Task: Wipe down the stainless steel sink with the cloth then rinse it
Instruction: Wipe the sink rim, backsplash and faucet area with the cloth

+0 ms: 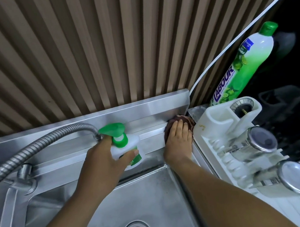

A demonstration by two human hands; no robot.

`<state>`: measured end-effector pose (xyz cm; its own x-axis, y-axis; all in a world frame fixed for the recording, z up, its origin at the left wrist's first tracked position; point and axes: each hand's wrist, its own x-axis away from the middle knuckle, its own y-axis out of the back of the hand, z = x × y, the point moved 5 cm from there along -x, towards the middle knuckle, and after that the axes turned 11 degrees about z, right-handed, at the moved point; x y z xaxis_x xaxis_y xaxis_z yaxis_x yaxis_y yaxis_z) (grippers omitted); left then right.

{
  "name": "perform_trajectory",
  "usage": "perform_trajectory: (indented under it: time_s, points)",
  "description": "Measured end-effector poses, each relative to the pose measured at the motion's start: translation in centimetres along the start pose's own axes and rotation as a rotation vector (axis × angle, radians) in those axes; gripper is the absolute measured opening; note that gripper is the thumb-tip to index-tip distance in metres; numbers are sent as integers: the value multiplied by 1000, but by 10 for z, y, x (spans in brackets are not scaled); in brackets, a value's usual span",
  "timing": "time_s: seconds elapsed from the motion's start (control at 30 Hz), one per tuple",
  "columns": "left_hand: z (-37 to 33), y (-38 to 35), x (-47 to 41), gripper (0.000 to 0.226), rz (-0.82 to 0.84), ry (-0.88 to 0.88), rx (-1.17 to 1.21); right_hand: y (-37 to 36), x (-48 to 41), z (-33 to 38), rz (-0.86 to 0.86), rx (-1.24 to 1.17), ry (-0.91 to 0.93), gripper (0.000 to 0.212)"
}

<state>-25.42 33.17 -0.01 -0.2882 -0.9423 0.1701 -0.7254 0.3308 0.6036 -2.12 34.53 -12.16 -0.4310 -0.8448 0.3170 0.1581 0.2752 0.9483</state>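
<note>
Right hand [178,140] flat on cloth [188,121] — seemingly pressed into sink [154,196] ledge.

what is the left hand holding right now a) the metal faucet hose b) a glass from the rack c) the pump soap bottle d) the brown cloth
c, the left hand wraps around the white pump bottle with the green top, while the right hand presses the brown cloth on the sink ledge.
</note>
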Motion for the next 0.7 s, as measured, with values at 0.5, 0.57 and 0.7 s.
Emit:
perform_trajectory:
  time_s: [0.5,0.57,0.7]
  points:
    - [13,36,49,33,-23,56,-73,-2,22,-3,32,55,218,94]
    - [14,38,55,32,-27,58,-74,-7,31,0,46,52,251,95]
    - [20,39,64,32,-19,85,-98,-14,44,13,52,29,303,98]
